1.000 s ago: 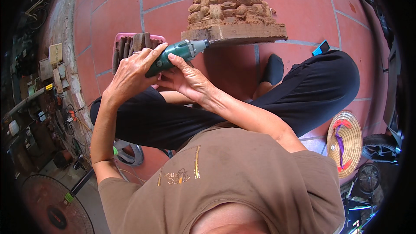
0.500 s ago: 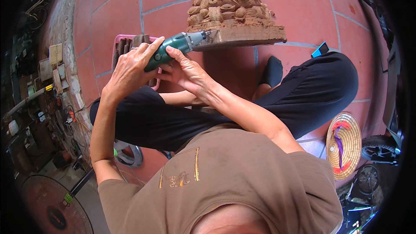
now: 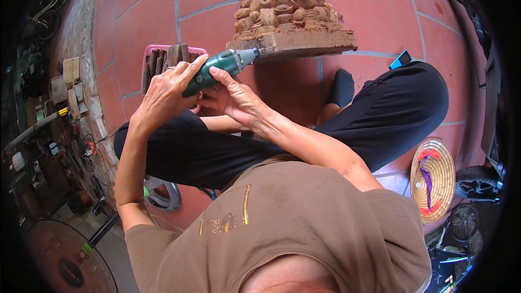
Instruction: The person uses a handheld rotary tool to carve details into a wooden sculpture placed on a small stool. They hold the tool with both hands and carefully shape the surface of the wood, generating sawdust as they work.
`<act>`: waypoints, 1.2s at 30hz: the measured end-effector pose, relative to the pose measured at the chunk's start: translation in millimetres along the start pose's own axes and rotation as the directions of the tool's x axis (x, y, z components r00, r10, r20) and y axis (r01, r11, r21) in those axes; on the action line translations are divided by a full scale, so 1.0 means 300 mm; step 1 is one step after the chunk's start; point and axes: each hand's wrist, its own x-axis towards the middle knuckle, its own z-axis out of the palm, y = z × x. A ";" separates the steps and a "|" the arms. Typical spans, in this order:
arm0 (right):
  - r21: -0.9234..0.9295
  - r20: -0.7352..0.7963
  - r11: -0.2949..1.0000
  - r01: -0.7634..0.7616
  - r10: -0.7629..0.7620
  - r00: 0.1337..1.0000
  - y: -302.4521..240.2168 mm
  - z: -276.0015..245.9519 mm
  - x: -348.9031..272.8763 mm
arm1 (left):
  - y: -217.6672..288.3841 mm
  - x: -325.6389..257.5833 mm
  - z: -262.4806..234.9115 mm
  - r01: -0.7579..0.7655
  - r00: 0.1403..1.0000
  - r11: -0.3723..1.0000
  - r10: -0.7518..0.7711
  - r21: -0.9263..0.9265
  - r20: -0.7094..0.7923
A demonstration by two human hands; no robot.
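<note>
On the tiled floor [image 3: 374, 0], the wood carving [image 3: 287, 11] is at the far middle. The rotary tool [image 3: 220, 69] is at its near left, in the left hand [image 3: 165, 91] and right hand [image 3: 236, 96]. Left of the tool, the basket [image 3: 157, 47] contains wooden pieces [image 3: 173, 55]. The phone [image 3: 400, 59] lies far right, the conical hat [image 3: 443, 184] near right, and the fan [image 3: 57, 255] near left.

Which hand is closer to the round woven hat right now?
Right. The right hand, thumb against the green rotary tool, is left of the hat and farther forward. The left hand, around the tool's rear, is farther left.
</note>
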 end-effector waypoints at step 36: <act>0.008 -0.034 1.000 0.003 -0.003 0.999 0.005 0.019 -0.012 | -0.007 -0.001 0.008 0.000 1.000 0.999 -0.001 -0.036 -0.010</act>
